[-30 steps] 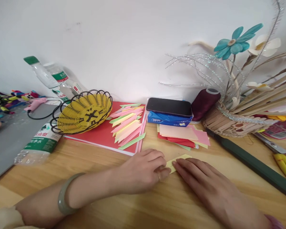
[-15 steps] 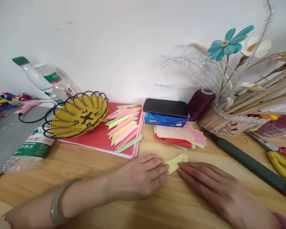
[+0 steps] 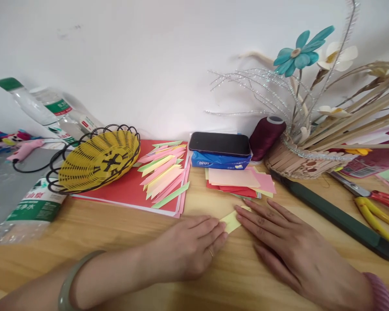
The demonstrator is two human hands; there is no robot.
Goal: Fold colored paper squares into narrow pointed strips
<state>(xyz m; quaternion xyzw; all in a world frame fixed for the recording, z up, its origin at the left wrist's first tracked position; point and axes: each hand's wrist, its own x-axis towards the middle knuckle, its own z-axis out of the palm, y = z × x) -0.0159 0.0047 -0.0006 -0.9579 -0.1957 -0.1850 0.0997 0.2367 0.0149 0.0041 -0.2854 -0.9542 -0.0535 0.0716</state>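
On the wooden table lies a small folded piece of yellow paper (image 3: 231,222), slanting up to the right between my two hands. My left hand (image 3: 194,244), with a bangle at the wrist and a ring, holds the paper's left end under closed, slightly bent fingers; its thumb is hidden. Over the right end, my right hand (image 3: 288,242) lies flat with fingers stretched out and somewhat spread, covering that end. Just beyond stands a stack of coloured paper slips (image 3: 235,179). Folded paper strips (image 3: 165,172) in pink, yellow and green lie on a red sheet (image 3: 123,194).
A yellow woven basket (image 3: 100,162) and plastic bottles (image 3: 35,203) are at left. Behind the slips, a phone (image 3: 219,143) rests on a blue tissue pack (image 3: 220,160), beside a maroon thread spool (image 3: 267,136). A dark green tool (image 3: 337,214), scissors (image 3: 372,194) and a flower basket (image 3: 304,162) occupy the right.
My right hand has slid forward over the paper, its fingers spreading and flattening the raised right end. My left hand keeps its place on the paper. The view has shifted slightly right.
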